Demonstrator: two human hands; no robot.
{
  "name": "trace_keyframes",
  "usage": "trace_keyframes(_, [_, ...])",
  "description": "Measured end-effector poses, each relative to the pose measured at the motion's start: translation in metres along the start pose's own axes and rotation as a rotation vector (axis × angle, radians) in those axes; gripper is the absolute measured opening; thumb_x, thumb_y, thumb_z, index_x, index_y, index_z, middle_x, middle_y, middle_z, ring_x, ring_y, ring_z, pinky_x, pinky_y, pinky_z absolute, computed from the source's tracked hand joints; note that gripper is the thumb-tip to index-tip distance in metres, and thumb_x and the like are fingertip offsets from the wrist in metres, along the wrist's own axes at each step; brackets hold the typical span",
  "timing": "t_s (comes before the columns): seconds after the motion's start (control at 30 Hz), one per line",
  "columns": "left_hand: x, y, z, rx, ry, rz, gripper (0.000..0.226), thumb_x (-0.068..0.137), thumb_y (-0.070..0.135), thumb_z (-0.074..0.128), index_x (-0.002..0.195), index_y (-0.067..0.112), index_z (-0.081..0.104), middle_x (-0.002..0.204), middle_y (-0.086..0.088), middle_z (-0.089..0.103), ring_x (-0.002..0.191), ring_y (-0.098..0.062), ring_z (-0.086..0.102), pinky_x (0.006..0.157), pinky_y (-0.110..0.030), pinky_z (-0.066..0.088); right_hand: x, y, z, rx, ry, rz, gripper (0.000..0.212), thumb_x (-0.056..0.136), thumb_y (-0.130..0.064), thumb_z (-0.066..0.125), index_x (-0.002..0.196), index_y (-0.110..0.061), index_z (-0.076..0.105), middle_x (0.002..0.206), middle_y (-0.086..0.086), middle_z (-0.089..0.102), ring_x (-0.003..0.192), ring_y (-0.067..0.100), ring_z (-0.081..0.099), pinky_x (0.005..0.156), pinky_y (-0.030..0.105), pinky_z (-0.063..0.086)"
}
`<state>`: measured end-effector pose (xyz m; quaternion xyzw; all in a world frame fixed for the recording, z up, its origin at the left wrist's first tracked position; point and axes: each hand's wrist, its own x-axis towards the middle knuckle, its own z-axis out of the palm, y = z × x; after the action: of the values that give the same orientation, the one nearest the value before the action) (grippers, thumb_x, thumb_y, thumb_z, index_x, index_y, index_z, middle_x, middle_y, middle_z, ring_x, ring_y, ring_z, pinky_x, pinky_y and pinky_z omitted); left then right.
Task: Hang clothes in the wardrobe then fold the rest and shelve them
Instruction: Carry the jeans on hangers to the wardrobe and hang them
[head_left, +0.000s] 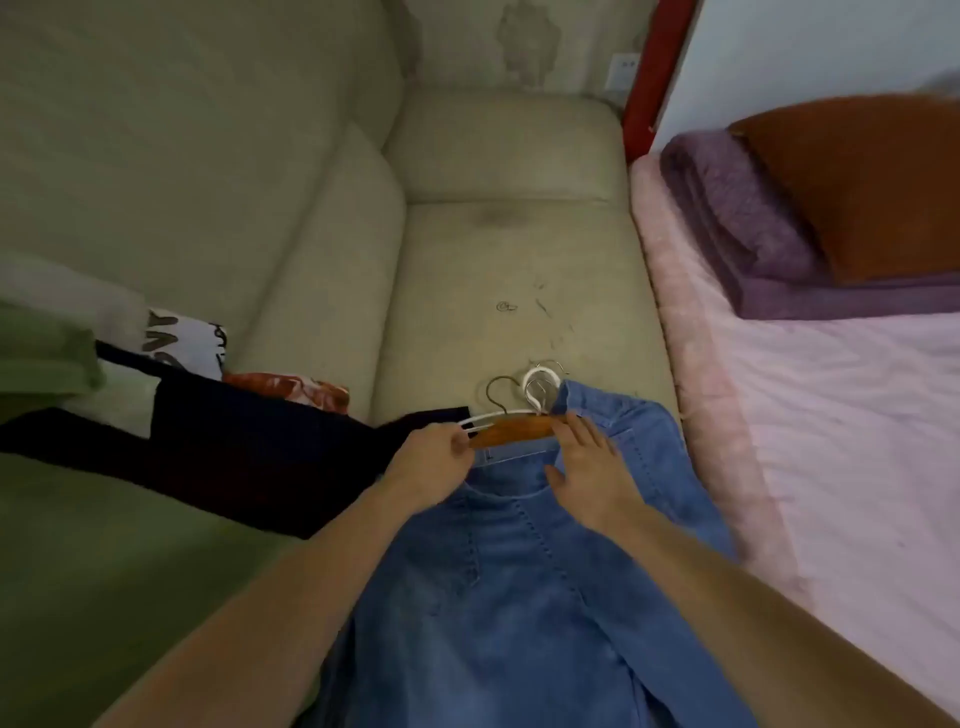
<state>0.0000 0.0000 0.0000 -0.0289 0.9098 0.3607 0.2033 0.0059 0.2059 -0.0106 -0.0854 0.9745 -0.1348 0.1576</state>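
Denim shirt (519, 597) is spread out flat on the sofa (467, 260), filling the lower middle of the frame with its collar end pointing up toward the centre. Right at the collar there's a little bundle of hangers: a wooden hanger (514, 430) on top and a white hanger (488, 417) just behind it, metal hooks sticking up toward the sofa seat.

Left hand (431, 462) has its grip pinched on the left end of the hangers, thumb and fingers closed around the white arm and the tip of the wooden one. Right hand (587, 467) is relaxed, fingers straight-ish, resting flat on the shirt next to the collar, fingertips just touching the right end of the wooden hanger.

Over on the left side of the frame there's a dark garment (208, 441) draped across the sofa, some green fabric (104, 545) below it, plus a white piece with black lettering (182, 343) and something orange-red (291, 387) peeking out behind.

Right side is a bed (831, 441) with a pink sheet, a folded purple blanket (743, 228) and a rust-orange pillow (857, 182) on it in the upper right.
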Motion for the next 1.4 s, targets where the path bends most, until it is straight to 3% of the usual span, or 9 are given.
trace_keyframes(0.3, [0.071,-0.040,0.073,0.259,-0.057,0.132,0.050,0.096,0.028,0.052,0.140,0.008,0.039,0.133,-0.012,0.050,0.116,-0.028,0.051,0.100,-0.042,0.042,0.030,0.033,0.067,-0.040,-0.054,-0.014,0.070,0.102,-0.035,0.036,0.152,-0.008,-0.005,0.159,0.004,-0.017,0.141,0.015,-0.024,0.118,0.029,-0.003])
trace_keyframes(0.43, [0.076,-0.034,0.064,0.312,-0.057,0.092,0.038,0.087,0.032,0.066,0.115,0.007,0.060,0.112,-0.013,0.057,0.105,-0.027,0.055,0.087,-0.037,0.047,0.016,0.038,0.070,0.084,-0.078,-0.030,0.071,0.101,-0.036,0.041,0.153,-0.012,-0.001,0.153,-0.006,-0.022,0.139,0.010,-0.023,0.121,0.034,0.008])
trace_keyframes(0.57, [0.055,-0.008,0.047,0.313,-0.004,0.106,0.024,0.082,0.034,0.073,0.098,0.016,0.068,0.100,0.001,0.062,0.094,-0.018,0.059,0.076,-0.033,0.050,-0.009,0.017,0.052,0.482,0.095,0.155,0.057,0.096,-0.037,0.053,0.146,-0.017,0.035,0.154,-0.007,0.025,0.143,0.014,0.021,0.113,0.021,0.023])
trace_keyframes(0.63, [0.031,0.004,0.047,0.285,0.075,0.115,0.020,0.082,0.036,0.071,0.097,0.022,0.069,0.100,0.006,0.060,0.094,-0.015,0.059,0.076,-0.032,0.049,-0.022,-0.002,0.039,0.912,0.173,0.337,0.031,0.092,-0.034,0.061,0.122,-0.031,0.053,0.125,-0.010,0.055,0.116,0.012,0.053,0.097,0.016,0.042])
trace_keyframes(0.77, [-0.013,0.030,0.056,0.248,0.108,0.099,0.019,0.082,0.043,0.067,0.089,0.026,0.071,0.086,0.009,0.057,0.086,-0.013,0.060,0.066,-0.028,0.042,-0.031,-0.023,0.037,1.577,0.119,0.500,0.045,0.086,-0.036,0.068,0.125,-0.025,0.049,0.107,0.001,0.069,0.103,0.018,0.066,0.095,0.037,0.051])
trace_keyframes(0.97, [-0.038,0.073,0.066,0.069,-0.330,0.243,0.016,0.083,0.018,0.063,0.069,0.011,0.067,0.075,-0.007,0.068,0.073,-0.019,0.063,0.071,-0.038,0.053,-0.039,0.003,0.041,1.189,0.363,0.709,0.058,0.091,-0.002,0.052,0.143,-0.016,0.031,0.131,0.012,0.055,0.112,0.027,0.057,0.098,0.044,0.047])
trace_keyframes(1.17, [0.003,0.071,0.050,-0.143,0.174,0.234,0.019,0.090,0.021,0.061,0.106,0.019,0.071,0.098,0.004,0.072,0.087,-0.013,0.067,0.081,-0.030,0.053,-0.059,0.045,0.007,0.770,0.207,0.510,0.044,0.097,-0.018,0.048,0.140,-0.016,0.037,0.104,-0.002,0.057,0.084,0.015,0.053,0.075,0.029,0.037])
trace_keyframes(1.3, [0.044,0.036,0.064,0.171,-0.048,0.026,0.036,0.095,0.026,0.055,0.127,0.009,0.059,0.128,-0.010,0.059,0.115,-0.026,0.056,0.094,-0.037,0.048,-0.039,0.040,0.010,0.915,0.081,0.553,0.055,0.096,-0.029,0.047,0.147,-0.024,0.026,0.131,-0.001,0.051,0.106,0.019,0.051,0.088,0.032,0.040])
trace_keyframes(1.4, [0.060,0.022,0.074,0.242,-0.032,0.041,0.030,0.096,0.025,0.052,0.117,0.006,0.062,0.120,-0.013,0.060,0.107,-0.028,0.058,0.079,-0.032,0.047,-0.030,0.033,0.020,1.066,0.025,0.609,0.062,0.097,-0.033,0.046,0.151,-0.027,0.015,0.138,-0.009,0.038,0.127,0.022,0.043,0.106,0.037,0.036])
